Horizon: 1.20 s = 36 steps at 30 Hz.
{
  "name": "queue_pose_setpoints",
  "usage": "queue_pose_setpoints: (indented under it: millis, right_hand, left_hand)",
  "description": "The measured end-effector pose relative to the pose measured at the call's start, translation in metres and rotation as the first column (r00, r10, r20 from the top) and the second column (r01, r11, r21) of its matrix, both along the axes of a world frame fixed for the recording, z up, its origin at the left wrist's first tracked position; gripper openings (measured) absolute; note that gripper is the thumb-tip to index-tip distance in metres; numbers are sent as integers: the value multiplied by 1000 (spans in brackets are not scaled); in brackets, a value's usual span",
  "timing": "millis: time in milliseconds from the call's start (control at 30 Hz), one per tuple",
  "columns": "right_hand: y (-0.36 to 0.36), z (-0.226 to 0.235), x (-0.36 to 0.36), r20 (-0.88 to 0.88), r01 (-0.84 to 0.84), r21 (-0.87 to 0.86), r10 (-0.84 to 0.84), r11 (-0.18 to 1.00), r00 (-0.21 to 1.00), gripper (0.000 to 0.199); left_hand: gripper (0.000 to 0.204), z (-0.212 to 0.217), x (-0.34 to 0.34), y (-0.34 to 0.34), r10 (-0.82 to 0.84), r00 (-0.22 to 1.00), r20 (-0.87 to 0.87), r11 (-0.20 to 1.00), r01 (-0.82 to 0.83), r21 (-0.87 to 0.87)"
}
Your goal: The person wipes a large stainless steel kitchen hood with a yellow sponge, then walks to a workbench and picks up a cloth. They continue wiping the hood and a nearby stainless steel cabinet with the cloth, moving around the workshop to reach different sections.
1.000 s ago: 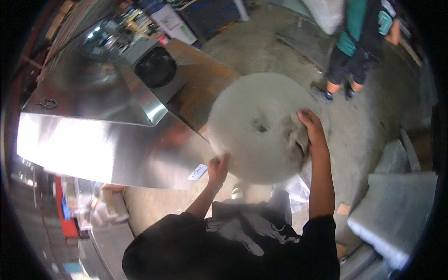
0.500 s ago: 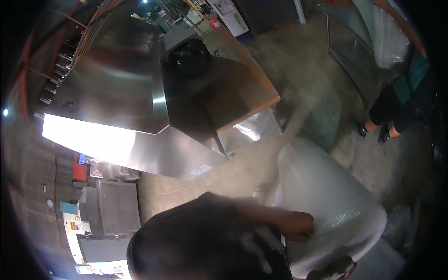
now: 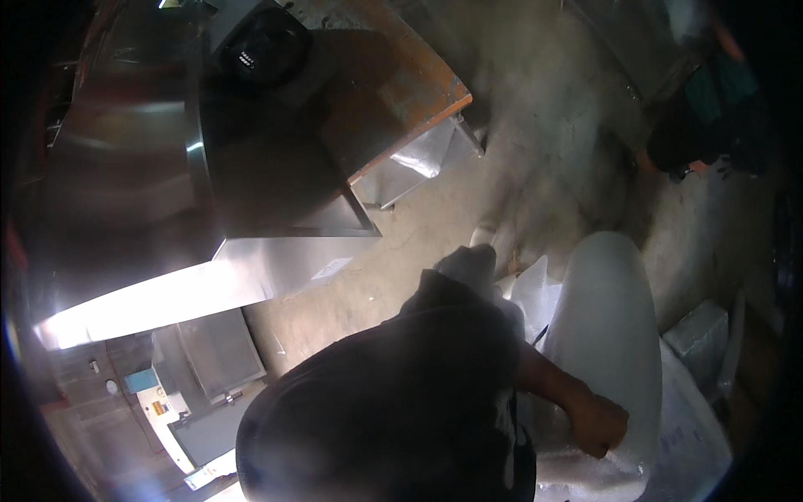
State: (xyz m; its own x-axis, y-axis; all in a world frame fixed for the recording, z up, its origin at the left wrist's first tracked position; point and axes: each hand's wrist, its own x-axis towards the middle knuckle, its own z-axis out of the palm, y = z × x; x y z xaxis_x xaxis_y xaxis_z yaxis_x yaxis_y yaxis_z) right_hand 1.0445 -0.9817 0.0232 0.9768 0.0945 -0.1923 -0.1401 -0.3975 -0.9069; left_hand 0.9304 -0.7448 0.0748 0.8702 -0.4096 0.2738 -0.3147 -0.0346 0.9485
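My left hand [image 3: 600,425] reaches across from the dark sleeve [image 3: 468,335]. Its fingers are curled closed on the lower part of a large, pale, translucent bubble wrap piece [image 3: 606,318], which stands up in a tall rounded shape. Below the fist the wrap bunches and creases. My right hand is out of sight. Beside the wrap, on its left, a white pointed sheet [image 3: 531,293] sticks up, with a thin dark object [image 3: 540,336] near it.
A steel-sided machine [image 3: 134,184] and a brown-topped table [image 3: 418,92] carrying a black rounded object [image 3: 263,46] stand at upper left. Wrapped clear packages [image 3: 698,339] lie at right. Another person [image 3: 703,125] in dark clothing is at upper right. Grey equipment [image 3: 219,351] is at lower left.
The view has shifted, and the machine and table now sit further left. My left hand has moved right and lower along the wrap, which now looks narrower and more upright. My right hand has left view.
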Motion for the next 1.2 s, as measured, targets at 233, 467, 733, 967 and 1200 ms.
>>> queue_pose_setpoints:
  millis: [233,467,733,967,1200]
  right_hand:
    - [-18,43,45,171,-11,-157,38,988,985,72]
    - [-10,62,67,394,-98,-647,441,756,807,76]
    - [87,53,88,-96,494,350,-494,796,864,43]
    - [99,68,114,143,478,104,-489,872,861,53]
    - [146,24,191,-331,358,438,-222,825,917,50]
  left_hand:
    - [24,-85,-2,73,266,958,-110,956,-248,159]
    - [27,-73,29,125,231,966,-115,926,-182,331]
    - [43,-109,11,186,-74,987,-144,938,118,325]
    - [37,-123,45,140,-391,909,142,920,389,44]
    - [49,-98,88,210,-329,931,-155,928,350,127]
